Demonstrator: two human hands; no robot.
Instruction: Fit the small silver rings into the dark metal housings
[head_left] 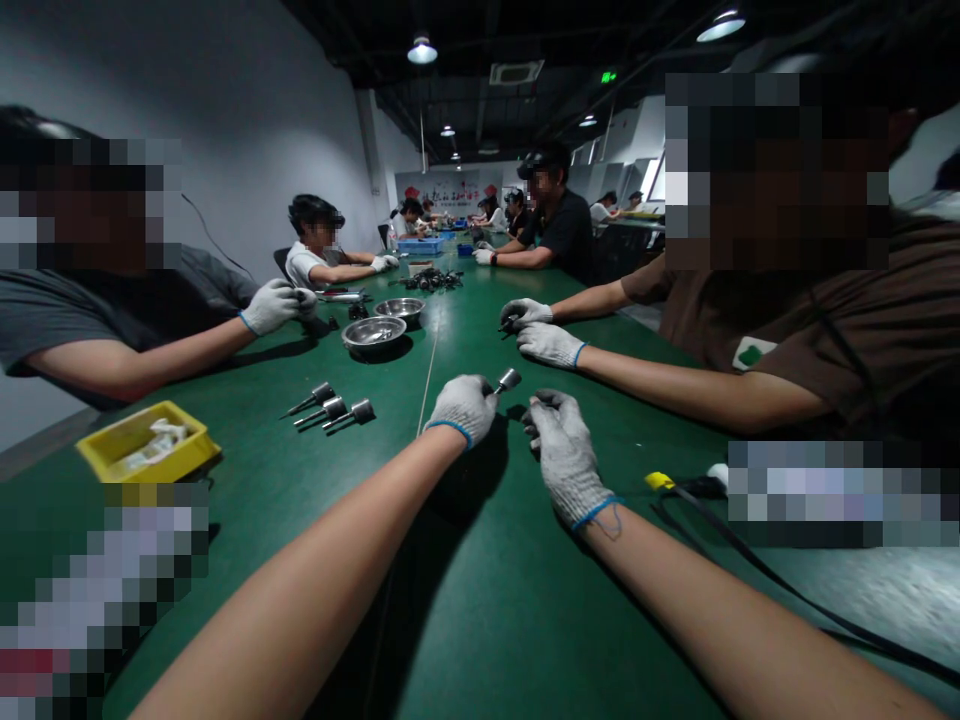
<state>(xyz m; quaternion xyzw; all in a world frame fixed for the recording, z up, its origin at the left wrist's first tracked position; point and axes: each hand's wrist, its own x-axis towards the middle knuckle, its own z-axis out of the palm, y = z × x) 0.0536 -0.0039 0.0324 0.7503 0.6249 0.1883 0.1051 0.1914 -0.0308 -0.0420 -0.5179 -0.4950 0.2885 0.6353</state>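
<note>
My left hand (461, 408), in a grey-white knit glove with a blue cuff, is closed on the thin shaft of a metal part with a cylindrical head (509, 379). The head points up and to the right, above the green table (480, 590). My right hand (564, 445), gloved alike, is just to the right, apart from the metal part. Its fingers are curled in toward the thumb; whether something small is between them is hidden. To the left, several similar metal parts (330, 408) lie side by side, shafts toward the lower left.
At the left stands a yellow bin (150, 440) with whitish pieces inside. Two metal bowls (373, 337) and a pile of dark parts (431, 279) lie farther off. Gloved co-workers' hands work at left (274, 305) and right (551, 343). A black cable (750, 555) crosses the right side.
</note>
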